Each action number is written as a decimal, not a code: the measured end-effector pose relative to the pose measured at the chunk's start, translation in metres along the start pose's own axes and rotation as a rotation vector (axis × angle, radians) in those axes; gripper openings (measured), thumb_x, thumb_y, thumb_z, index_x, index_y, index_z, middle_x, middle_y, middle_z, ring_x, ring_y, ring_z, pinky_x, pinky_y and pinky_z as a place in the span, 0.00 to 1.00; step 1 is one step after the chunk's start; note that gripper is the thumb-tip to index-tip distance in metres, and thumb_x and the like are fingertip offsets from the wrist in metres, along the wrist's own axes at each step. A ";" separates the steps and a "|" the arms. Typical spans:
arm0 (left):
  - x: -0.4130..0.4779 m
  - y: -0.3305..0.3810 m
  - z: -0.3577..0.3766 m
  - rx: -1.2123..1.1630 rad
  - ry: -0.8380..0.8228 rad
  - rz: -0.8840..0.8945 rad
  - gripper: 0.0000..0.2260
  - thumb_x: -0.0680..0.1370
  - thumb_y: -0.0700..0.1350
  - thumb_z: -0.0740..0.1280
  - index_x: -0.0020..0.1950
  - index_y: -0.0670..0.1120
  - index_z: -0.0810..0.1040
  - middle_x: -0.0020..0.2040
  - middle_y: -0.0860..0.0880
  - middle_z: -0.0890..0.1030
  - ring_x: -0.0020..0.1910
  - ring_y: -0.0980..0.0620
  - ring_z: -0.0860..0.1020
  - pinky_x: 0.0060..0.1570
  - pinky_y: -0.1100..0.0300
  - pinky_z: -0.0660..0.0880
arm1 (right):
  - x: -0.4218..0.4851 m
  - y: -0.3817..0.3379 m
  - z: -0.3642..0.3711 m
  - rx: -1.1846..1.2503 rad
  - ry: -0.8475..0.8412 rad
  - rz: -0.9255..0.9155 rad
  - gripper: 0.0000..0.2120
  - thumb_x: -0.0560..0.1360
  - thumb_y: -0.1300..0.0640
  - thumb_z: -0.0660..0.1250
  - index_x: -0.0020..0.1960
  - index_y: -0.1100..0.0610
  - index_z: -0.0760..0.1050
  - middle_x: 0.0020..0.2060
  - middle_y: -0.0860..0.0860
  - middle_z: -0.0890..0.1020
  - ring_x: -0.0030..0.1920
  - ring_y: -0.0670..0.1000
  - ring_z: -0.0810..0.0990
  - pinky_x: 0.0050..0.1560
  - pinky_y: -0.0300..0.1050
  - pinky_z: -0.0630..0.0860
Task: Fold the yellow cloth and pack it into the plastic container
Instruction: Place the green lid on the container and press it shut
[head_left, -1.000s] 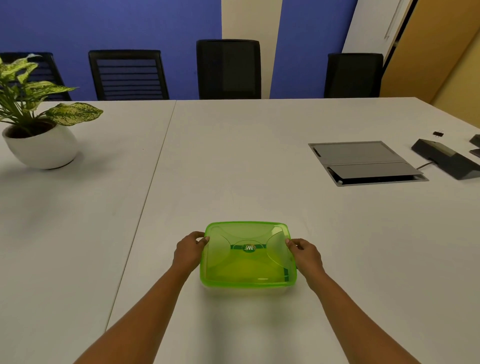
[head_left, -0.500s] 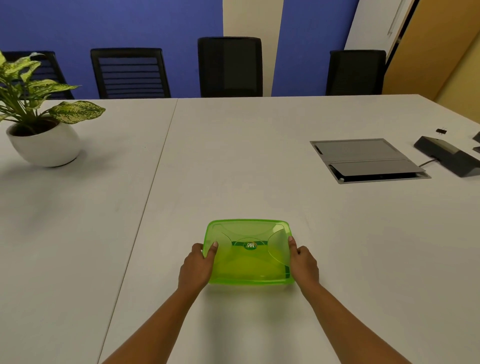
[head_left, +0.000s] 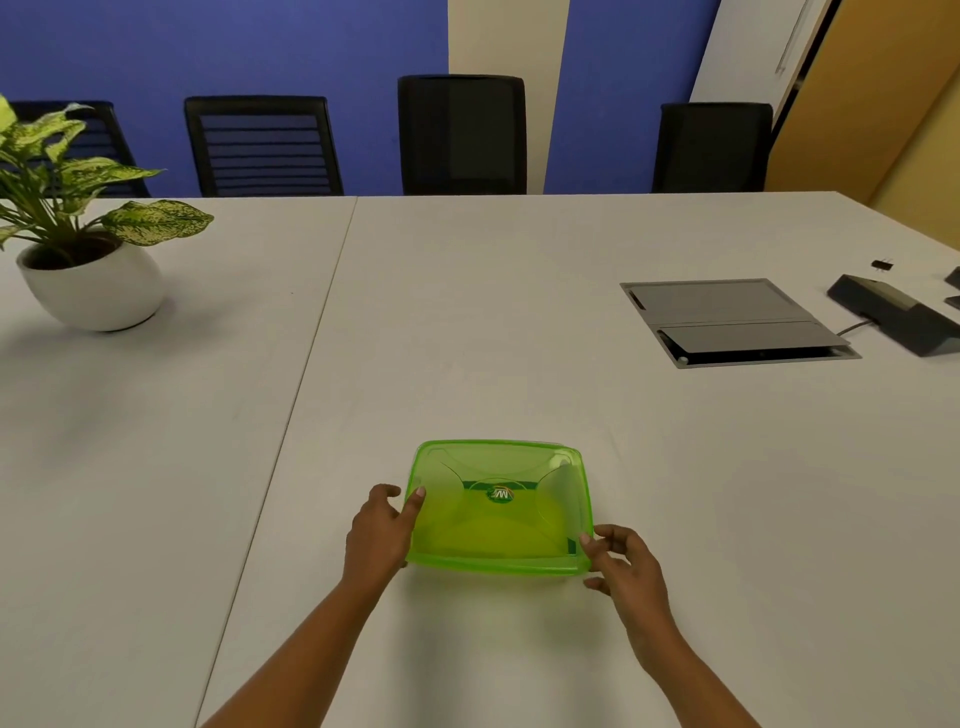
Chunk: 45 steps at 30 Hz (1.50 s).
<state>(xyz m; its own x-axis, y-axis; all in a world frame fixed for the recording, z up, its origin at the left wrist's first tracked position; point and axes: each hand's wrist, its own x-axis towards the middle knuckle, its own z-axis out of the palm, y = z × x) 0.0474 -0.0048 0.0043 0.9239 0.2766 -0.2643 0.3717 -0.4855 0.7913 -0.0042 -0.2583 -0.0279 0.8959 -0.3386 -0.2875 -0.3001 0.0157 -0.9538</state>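
Observation:
A translucent green plastic container (head_left: 497, 465) with its lid on sits on the white table in front of me. A yellow cloth (head_left: 491, 535) shows faintly through the lid, lying inside. My left hand (head_left: 376, 530) grips the container's left side, thumb on the lid's edge. My right hand (head_left: 631, 566) is at the near right corner, with the thumb on the lid's rim and the fingers curled just below the corner.
A potted plant in a white bowl (head_left: 93, 286) stands at the far left. A grey cable hatch (head_left: 727, 322) is set in the table at the right, with a dark device (head_left: 898, 314) beyond it. Black chairs (head_left: 462, 135) line the far edge.
My right hand slid from the middle of the container's right side back to its near right corner. The left hand shifted slightly nearer along the left side. The container stayed put.

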 end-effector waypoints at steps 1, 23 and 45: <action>-0.002 -0.002 -0.002 -0.050 0.007 0.006 0.22 0.76 0.54 0.65 0.64 0.42 0.70 0.48 0.44 0.77 0.42 0.45 0.77 0.36 0.51 0.82 | -0.002 0.001 -0.002 0.025 -0.024 -0.002 0.09 0.72 0.61 0.70 0.51 0.55 0.75 0.45 0.55 0.77 0.39 0.51 0.80 0.37 0.43 0.78; -0.018 -0.013 -0.021 -0.168 -0.094 0.022 0.27 0.64 0.42 0.79 0.61 0.43 0.78 0.48 0.41 0.85 0.47 0.47 0.83 0.55 0.57 0.75 | 0.009 -0.007 0.004 0.051 -0.063 0.014 0.16 0.70 0.66 0.71 0.57 0.61 0.75 0.35 0.54 0.76 0.36 0.49 0.77 0.35 0.38 0.75; -0.018 -0.008 -0.017 -0.579 -0.024 -0.314 0.06 0.68 0.34 0.74 0.36 0.36 0.78 0.39 0.37 0.80 0.34 0.44 0.80 0.24 0.67 0.79 | 0.017 -0.014 0.014 0.369 -0.128 0.307 0.08 0.75 0.61 0.65 0.38 0.60 0.73 0.32 0.53 0.73 0.33 0.47 0.71 0.25 0.32 0.73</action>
<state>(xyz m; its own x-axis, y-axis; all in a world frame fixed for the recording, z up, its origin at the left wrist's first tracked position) 0.0260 0.0083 0.0122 0.7837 0.3110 -0.5376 0.5210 0.1420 0.8417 0.0193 -0.2513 -0.0209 0.8240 -0.1484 -0.5468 -0.4415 0.4366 -0.7839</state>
